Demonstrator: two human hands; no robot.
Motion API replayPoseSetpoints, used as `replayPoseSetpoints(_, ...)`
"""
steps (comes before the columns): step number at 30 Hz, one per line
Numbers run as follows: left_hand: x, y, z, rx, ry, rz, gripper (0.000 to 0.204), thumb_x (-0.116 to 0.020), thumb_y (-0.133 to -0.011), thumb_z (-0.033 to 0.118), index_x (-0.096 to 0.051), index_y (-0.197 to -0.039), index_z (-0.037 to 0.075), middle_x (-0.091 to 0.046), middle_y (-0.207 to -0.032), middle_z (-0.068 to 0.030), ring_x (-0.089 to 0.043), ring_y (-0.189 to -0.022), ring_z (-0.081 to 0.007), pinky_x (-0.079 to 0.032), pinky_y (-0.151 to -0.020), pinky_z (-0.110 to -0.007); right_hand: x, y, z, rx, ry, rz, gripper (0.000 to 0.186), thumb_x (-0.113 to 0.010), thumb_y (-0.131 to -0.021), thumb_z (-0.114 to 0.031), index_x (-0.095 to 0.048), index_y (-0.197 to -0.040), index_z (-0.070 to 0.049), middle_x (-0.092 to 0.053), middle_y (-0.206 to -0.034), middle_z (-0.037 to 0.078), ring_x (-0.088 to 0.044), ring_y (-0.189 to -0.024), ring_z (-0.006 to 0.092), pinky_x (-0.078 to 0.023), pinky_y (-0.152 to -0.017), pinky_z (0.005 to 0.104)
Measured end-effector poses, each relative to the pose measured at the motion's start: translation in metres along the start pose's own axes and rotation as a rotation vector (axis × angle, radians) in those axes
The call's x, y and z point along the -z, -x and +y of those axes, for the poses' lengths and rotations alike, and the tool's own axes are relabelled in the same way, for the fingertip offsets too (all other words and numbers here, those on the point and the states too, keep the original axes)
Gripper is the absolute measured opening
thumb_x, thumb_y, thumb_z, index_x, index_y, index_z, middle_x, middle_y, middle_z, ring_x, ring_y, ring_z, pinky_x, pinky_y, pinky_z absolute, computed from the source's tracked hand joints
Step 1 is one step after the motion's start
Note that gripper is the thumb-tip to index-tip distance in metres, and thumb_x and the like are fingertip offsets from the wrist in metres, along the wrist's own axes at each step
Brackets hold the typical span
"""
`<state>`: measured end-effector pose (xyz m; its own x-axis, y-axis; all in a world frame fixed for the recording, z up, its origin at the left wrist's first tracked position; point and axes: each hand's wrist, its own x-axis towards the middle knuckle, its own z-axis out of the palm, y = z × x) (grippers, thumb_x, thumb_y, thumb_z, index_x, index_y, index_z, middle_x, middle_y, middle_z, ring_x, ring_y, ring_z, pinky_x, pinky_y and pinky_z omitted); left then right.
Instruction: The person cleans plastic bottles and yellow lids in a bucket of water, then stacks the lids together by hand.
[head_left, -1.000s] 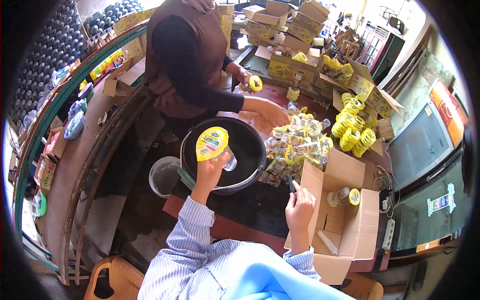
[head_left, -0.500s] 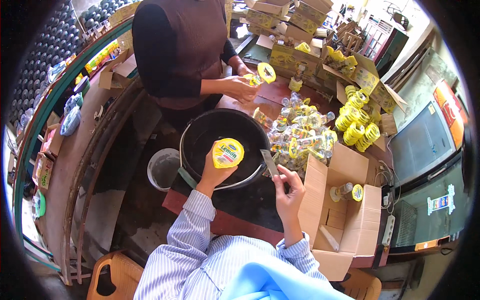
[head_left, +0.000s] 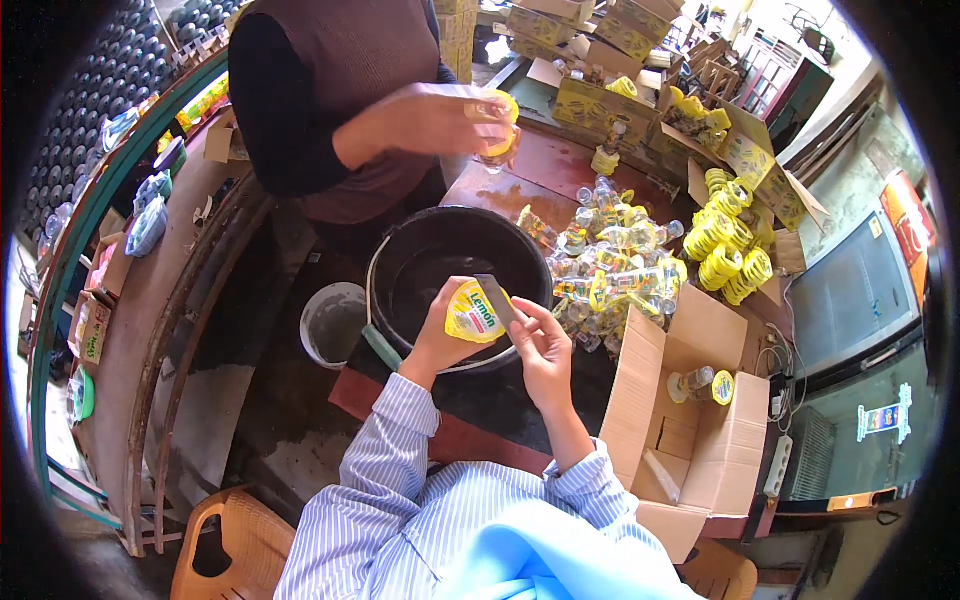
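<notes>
My left hand (head_left: 432,345) is wrapped round a plastic cup with a yellow printed lid (head_left: 464,318), lid facing up, over the near part of a black bucket (head_left: 396,250). In my right hand (head_left: 547,358), thumb and fingers pinch a flat grey metal blade (head_left: 494,300). The blade lies across the right edge of the lid. The cup's body is mostly hidden by the lid and my left hand. Beyond the bucket, a co-worker's hand (head_left: 420,118), blurred by motion, is at another yellow-topped clear cup (head_left: 497,140).
Right of the bucket lies a heap of clear cups (head_left: 615,260). Stacked yellow rings (head_left: 722,265) sit farther right. An open cardboard box (head_left: 628,400) stands by my right arm, with two cups inside. A grey bucket (head_left: 312,345) is on the left, and more boxes (head_left: 590,108) stand behind.
My right hand has moved left, bringing the blade onto the lid. My left hand has shifted slightly right and the cup has tilted. The co-worker's hands have risen with their cup.
</notes>
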<state>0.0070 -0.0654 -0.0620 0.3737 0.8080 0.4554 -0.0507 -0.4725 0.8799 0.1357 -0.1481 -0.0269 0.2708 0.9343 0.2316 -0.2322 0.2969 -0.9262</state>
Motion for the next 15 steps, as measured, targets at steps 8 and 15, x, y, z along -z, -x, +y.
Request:
replayPoseSetpoints(8, 0.003, -0.004, 0.003, -0.008, -0.204, 0.119, 0.055, -0.083, -0.056, 0.013, -0.053, -0.1, 0.004, -0.061, -0.09, -0.0103, -0.063, -0.083, -0.0218, -0.05, -0.073, -0.031, 0.002, -0.008, -0.028, 0.598, 1.102, 0.028, 0.029, -0.064, -0.076, -0.007, -0.064, -0.105, -0.007, -0.052, -0.067, 0.006, -0.051, -0.064, 0.022, -0.039, -0.069, 0.0335)
replayPoseSetpoints(15, 0.0, -0.005, 0.007, -0.023, -0.236, 0.11, 0.055, -0.081, -0.056, 0.01, -0.052, -0.103, 0.005, -0.063, -0.091, -0.0081, -0.063, -0.085, -0.0164, -0.05, -0.075, -0.028, 0.001, -0.006, -0.025, 0.576, 1.24, -0.16, 0.029, -0.062, -0.075, -0.007, -0.064, -0.103, -0.008, -0.05, -0.07, 0.004, -0.052, -0.07, 0.0204, -0.038, -0.069, 0.0336)
